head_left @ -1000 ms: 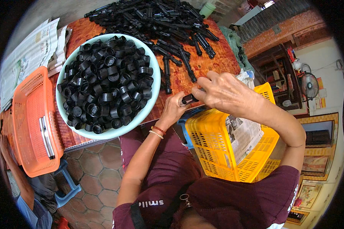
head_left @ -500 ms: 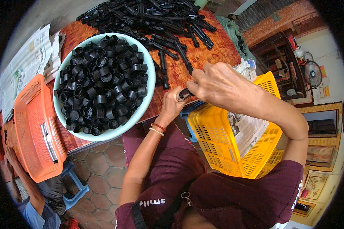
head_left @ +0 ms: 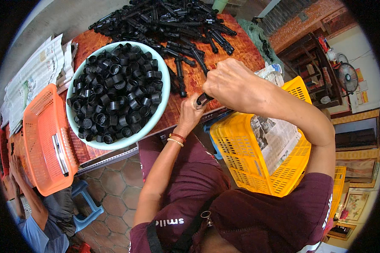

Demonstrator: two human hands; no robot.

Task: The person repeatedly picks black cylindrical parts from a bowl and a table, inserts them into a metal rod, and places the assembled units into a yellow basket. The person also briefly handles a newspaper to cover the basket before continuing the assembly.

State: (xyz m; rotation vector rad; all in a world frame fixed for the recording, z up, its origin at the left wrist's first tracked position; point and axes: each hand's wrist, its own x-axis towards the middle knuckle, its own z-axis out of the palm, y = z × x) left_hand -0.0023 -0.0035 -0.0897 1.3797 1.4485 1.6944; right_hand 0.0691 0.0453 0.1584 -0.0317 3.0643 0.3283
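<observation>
A short stretch of a black tube [head_left: 203,100] shows between my two hands, just in front of the table's edge. My left hand [head_left: 191,110] is wrapped round its lower part. Over the other end my right hand [head_left: 232,84] is closed in a fist, back of the hand upward, so whatever sits inside the fist is hidden. Left of my hands stands a pale blue basin [head_left: 166,90] heaped with black round caps [head_left: 116,90]. A large pile of black tubular parts [head_left: 173,25] lies beyond my hands on the reddish wooden table [head_left: 236,55].
At my right is a yellow plastic crate [head_left: 240,168] with newspaper [head_left: 278,139] in it. An orange basket [head_left: 42,139] holding pens [head_left: 60,156] stands left of the basin, near stacked newspapers [head_left: 38,71]. Another person's arm [head_left: 33,194] and a blue stool [head_left: 88,211] are at lower left.
My right fist has turned slightly and shifted a little toward the left, still at the tube's end. My left hand keeps its hold. The whole view has shifted slightly.
</observation>
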